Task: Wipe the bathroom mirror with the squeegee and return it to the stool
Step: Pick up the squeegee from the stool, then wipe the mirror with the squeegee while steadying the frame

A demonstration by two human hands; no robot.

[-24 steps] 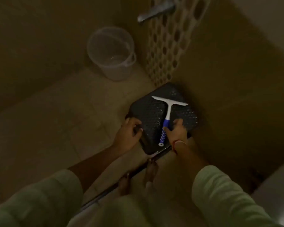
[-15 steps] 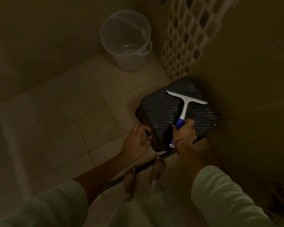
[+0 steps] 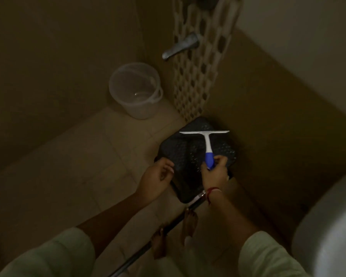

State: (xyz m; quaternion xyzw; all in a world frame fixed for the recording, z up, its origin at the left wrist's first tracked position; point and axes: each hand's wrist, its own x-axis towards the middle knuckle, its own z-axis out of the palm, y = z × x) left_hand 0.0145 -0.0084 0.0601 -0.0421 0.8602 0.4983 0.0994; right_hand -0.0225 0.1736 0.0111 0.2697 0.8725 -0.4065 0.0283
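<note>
A squeegee [image 3: 206,139] with a white blade and a blue handle is over the dark textured stool [image 3: 180,152] in the corner of the dim bathroom. My right hand [image 3: 215,172] is closed around its blue handle, the blade pointing away from me. Whether the blade still touches the stool top I cannot tell. My left hand [image 3: 155,179] rests at the stool's left edge, fingers curled, holding nothing. The mirror is not in view.
A clear plastic bucket [image 3: 136,90] stands on the tiled floor by the far wall. A metal tap [image 3: 180,47] juts from a patterned tile strip [image 3: 198,62]. A metal floor rail [image 3: 168,226] runs past my bare feet. A white fixture [image 3: 328,226] sits at right.
My right hand has closed on the blue handle and swung the squeegee so its blade lies level across the stool. The camera has tilted back, bringing the tap into view.
</note>
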